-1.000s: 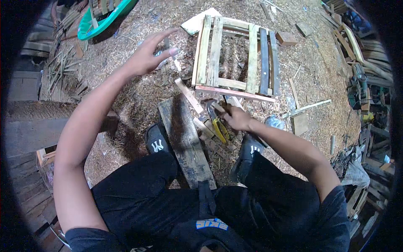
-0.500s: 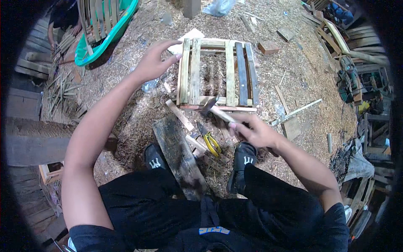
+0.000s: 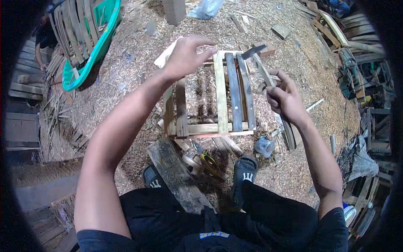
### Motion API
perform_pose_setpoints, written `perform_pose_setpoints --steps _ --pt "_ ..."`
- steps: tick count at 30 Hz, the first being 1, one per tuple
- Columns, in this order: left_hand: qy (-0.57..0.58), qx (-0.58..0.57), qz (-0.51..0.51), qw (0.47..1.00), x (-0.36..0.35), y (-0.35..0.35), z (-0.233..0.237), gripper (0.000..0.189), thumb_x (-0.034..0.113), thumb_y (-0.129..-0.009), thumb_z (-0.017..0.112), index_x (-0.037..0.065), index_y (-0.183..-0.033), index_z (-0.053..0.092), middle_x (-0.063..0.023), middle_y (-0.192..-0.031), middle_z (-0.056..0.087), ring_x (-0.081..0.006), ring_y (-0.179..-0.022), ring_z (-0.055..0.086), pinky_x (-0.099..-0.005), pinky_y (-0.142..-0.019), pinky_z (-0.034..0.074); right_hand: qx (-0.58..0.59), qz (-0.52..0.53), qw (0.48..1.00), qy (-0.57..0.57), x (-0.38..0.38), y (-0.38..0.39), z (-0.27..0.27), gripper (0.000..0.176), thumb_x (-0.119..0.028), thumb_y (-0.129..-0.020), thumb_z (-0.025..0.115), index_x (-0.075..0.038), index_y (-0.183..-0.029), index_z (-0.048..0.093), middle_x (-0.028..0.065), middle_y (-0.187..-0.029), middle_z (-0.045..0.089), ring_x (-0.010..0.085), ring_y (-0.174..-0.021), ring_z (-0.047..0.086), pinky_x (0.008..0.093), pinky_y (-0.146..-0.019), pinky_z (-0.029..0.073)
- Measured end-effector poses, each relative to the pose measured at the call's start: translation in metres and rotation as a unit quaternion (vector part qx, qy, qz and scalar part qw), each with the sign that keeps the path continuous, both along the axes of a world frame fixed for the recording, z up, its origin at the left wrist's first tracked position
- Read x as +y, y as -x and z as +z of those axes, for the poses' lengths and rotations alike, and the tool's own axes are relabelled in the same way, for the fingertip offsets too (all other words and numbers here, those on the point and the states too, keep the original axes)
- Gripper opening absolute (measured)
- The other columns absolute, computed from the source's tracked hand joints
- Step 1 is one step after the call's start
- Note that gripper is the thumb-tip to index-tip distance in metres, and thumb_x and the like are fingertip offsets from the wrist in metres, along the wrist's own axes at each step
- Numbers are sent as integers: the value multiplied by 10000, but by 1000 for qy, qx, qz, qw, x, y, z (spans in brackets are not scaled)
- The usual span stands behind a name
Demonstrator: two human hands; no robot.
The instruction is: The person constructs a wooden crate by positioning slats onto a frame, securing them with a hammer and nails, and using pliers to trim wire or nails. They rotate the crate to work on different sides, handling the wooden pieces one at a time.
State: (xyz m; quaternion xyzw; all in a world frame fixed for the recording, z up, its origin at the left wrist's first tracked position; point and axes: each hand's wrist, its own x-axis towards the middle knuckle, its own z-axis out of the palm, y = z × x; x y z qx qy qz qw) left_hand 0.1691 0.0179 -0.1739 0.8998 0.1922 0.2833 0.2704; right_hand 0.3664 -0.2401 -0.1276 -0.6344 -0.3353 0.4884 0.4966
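Note:
A slatted wooden frame (image 3: 221, 94) lies on the shavings-covered ground in front of me, with pale and dark slats. My left hand (image 3: 191, 54) is over its far left part, fingers apart, thumb and fingertips near the far end of a pale slat; whether they touch it is unclear. To the right of the frame, my right hand (image 3: 283, 94) is closed around the handle of a hammer (image 3: 262, 69), whose head is at the frame's far right corner. Yellow-handled pliers (image 3: 208, 161) lie between my feet, nearer to me than the frame.
A thick plank (image 3: 178, 174) lies between my sandals. A green tub (image 3: 98, 48) with slats stands at the far left, a person's arm (image 3: 38, 56) beside it. A wood block (image 3: 266, 49) sits behind the frame. A clear plastic bag (image 3: 264, 146) lies near my right foot.
My left hand has moved right across the frame's far end. My right hand has lifted the hammer from the near edge to the far right corner. The view has shifted somewhat.

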Motion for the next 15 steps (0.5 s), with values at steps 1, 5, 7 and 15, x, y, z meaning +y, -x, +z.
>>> perform_pose_setpoints --steps 1,5,7,15 --pt "-1 8 -9 1000 -1 -5 0 364 338 -930 775 83 -1189 776 -157 -1217 750 -292 -1155 711 -417 -1025 539 -13 3 1000 -3 6 -5 -2 400 -33 -1022 522 -71 -1413 451 91 -1008 695 55 -571 472 225 -467 358" --pt "46 30 -28 998 4 -16 -12 390 323 -900 802 63 -1189 773 -176 -1210 749 -293 -1139 716 -421 -997 553 -72 -11 997 20 20 -4 5 400 -56 -1046 518 -75 -1438 440 89 -1049 700 58 -587 476 219 -485 371" --pt "68 49 -25 996 5 -17 -20 390 299 -892 809 50 -1190 768 -176 -1161 764 -267 -1083 736 -388 -948 571 -88 6 995 34 24 -8 4 408 -70 -1061 518 -81 -1461 440 77 -1062 699 57 -606 486 219 -502 383" --pt "16 -3 -38 999 6 -18 -28 226 215 -920 787 25 -1042 794 -132 -955 785 -211 -837 761 -334 -765 594 -289 57 950 -104 47 -20 -23 399 25 -1015 551 -62 -1404 541 159 -1173 711 218 -1004 700 351 -793 551"
